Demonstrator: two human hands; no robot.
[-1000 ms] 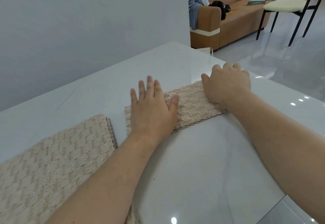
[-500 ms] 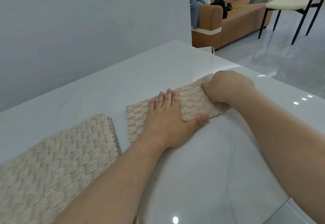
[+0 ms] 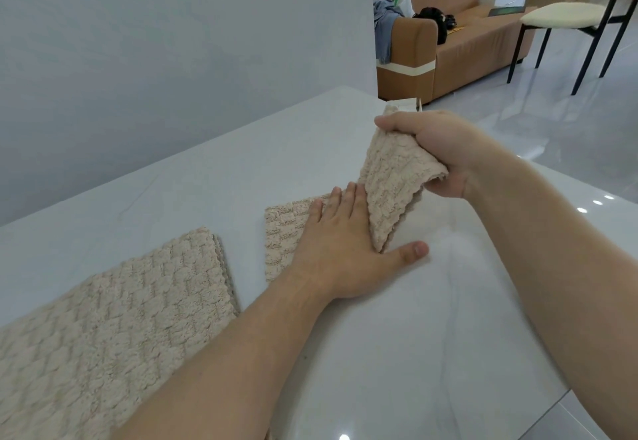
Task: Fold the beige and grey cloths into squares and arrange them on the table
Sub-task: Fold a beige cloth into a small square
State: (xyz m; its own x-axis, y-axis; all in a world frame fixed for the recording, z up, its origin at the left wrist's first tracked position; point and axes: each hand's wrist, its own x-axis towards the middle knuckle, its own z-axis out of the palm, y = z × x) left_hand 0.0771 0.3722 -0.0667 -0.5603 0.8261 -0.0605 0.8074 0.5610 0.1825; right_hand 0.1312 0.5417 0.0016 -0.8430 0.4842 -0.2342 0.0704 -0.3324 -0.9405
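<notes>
A folded beige cloth (image 3: 390, 177) lies as a strip in the middle of the white table (image 3: 431, 336). My left hand (image 3: 345, 249) presses flat on the strip's middle, fingers spread. My right hand (image 3: 438, 149) is shut on the strip's right end and holds it raised above the table, so that half stands up against my left hand. The left half (image 3: 283, 232) stays flat on the table. A second beige cloth (image 3: 114, 322) lies spread at the near left, partly under my left forearm. No grey cloth is visible.
A grey wall runs along the table's far side. The table's right corner and edge are close to my right arm. Beyond it stand a brown sofa (image 3: 459, 46) with clothes on it and a black-legged chair (image 3: 566, 18) on the shiny floor.
My right hand has gripped the strip's right end and lifted it off the table. My left hand slid right to the strip's middle and stays pressed flat.
</notes>
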